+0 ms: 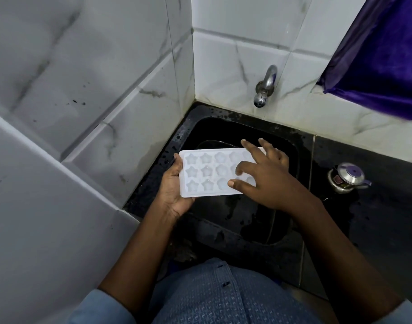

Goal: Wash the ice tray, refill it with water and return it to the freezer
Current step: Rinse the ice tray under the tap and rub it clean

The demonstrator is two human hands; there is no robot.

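Stage: washing, tap [265, 86] dry | star-mould ice tray [207, 174] level over black sink [300, 146] | left hand [174, 190] grasps its end | right hand [263, 176] rubs moulds, fingers spread | remaining: refill, freezer.

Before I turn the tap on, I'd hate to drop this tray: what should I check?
Ice tray gripped by left hand: ok.
Tray over sink: ok.
Tray under tap spout: cannot tell.
Right hand free for the tap: not ok, fingers rest on tray.
Water off: ok, no stream visible.
Cavities empty: cannot tell.
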